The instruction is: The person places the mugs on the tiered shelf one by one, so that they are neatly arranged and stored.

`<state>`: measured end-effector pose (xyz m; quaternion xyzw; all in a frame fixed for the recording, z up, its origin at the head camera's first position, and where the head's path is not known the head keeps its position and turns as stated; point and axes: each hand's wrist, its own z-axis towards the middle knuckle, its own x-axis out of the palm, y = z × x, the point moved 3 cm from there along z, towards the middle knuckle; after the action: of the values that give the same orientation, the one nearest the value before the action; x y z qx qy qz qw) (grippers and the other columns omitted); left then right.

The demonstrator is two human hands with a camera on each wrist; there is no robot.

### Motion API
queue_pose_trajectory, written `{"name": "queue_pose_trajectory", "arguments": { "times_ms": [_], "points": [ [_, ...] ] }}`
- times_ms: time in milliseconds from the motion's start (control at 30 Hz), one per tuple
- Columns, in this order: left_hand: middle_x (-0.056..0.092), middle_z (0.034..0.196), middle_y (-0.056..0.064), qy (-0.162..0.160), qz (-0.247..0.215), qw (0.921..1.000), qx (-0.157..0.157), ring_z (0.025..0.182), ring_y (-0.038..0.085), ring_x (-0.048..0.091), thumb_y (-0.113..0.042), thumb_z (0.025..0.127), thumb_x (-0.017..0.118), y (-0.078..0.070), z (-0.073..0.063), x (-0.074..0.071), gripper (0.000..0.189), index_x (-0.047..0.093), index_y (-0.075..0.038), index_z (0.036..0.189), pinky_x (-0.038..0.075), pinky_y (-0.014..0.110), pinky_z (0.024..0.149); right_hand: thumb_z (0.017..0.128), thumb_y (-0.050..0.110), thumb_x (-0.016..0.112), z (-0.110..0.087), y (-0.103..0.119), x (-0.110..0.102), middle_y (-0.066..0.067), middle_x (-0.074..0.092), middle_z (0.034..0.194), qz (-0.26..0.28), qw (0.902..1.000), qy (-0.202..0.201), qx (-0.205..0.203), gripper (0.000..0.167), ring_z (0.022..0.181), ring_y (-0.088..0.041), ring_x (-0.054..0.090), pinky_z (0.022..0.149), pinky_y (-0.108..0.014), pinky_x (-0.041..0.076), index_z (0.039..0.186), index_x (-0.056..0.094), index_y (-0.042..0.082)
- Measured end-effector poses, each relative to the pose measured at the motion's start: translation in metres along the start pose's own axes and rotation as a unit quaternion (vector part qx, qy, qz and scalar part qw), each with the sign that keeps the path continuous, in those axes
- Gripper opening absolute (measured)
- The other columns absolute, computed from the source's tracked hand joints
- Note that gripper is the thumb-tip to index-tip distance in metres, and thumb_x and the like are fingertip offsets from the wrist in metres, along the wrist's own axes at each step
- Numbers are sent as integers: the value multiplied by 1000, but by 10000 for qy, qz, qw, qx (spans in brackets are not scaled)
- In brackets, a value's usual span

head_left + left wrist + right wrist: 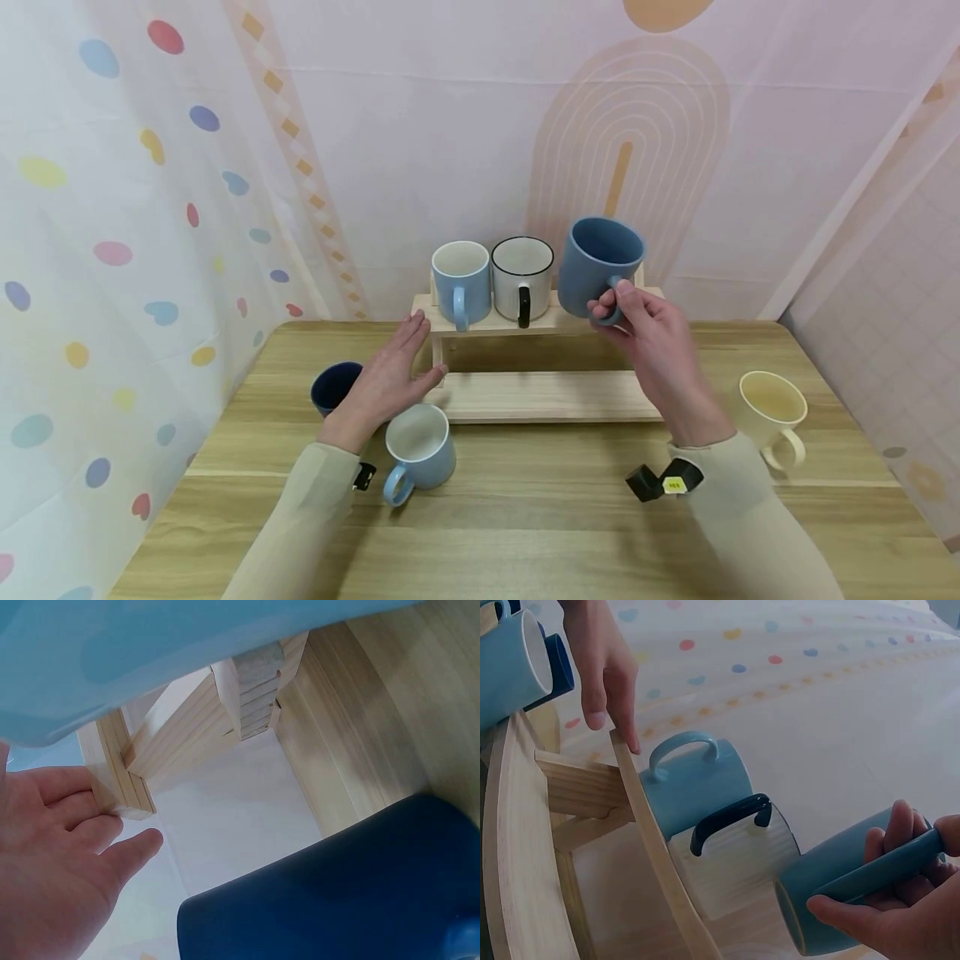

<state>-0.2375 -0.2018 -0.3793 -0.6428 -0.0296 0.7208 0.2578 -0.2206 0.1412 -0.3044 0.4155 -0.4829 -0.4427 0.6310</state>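
My right hand (pixel 652 333) grips the handle of a dark blue-grey mug (pixel 592 267) and holds it tilted at the right end of the wooden rack's upper shelf (pixel 480 327). In the right wrist view the mug's base (pixel 791 919) overlaps that shelf's far end. To its left on the shelf, a white mug with a black rim and handle (pixel 517 283) and a light blue mug (pixel 468 292) stand upright, handles forward. Fairly straight fingers of my left hand (pixel 386 379) touch the left end of the upper shelf, seen close in the left wrist view (pixel 112 769).
Another light blue mug (pixel 429 454) stands on the table (pixel 540 517) just below my left hand. A navy mug (pixel 330 392) is partly hidden behind that hand. At the right stands a cream mug (pixel 757 417). The rack's lower shelf (pixel 540 396) runs near the tabletop, with a patterned curtain (pixel 420 125) behind.
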Motion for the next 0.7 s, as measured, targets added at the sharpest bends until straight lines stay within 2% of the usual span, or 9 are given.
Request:
{"name": "queue_pose_trajectory", "arguments": {
  "times_ms": [267, 467, 700],
  "points": [
    [19, 171, 17, -26, 18, 10000, 26, 158, 35, 16, -41, 100, 66, 0, 1, 0, 82, 30, 3, 160, 27, 54, 122, 109, 32, 54, 18, -7, 2, -1, 67, 94, -238, 9996, -156, 77, 31, 100, -18, 65, 97, -30, 56, 98, 66, 6],
    [20, 170, 18, -27, 19, 10000, 32, 158, 35, 16, -40, 100, 66, 1, 1, -1, 82, 30, 4, 160, 27, 54, 122, 109, 33, 54, 28, -15, 3, -1, 67, 95, -390, 9989, -209, 166, 32, 103, -21, 65, 104, -37, 53, 100, 67, 5],
    [20, 170, 18, -51, 10, 10000, 46, 157, 35, 16, -38, 100, 67, 3, 2, 0, 82, 30, 4, 160, 27, 55, 122, 110, 32, 53, 38, -23, 4, 1, 67, 93, -401, 9984, -299, 247, 32, 99, -14, 65, 111, -46, 47, 101, 66, 3]
  ]
}}
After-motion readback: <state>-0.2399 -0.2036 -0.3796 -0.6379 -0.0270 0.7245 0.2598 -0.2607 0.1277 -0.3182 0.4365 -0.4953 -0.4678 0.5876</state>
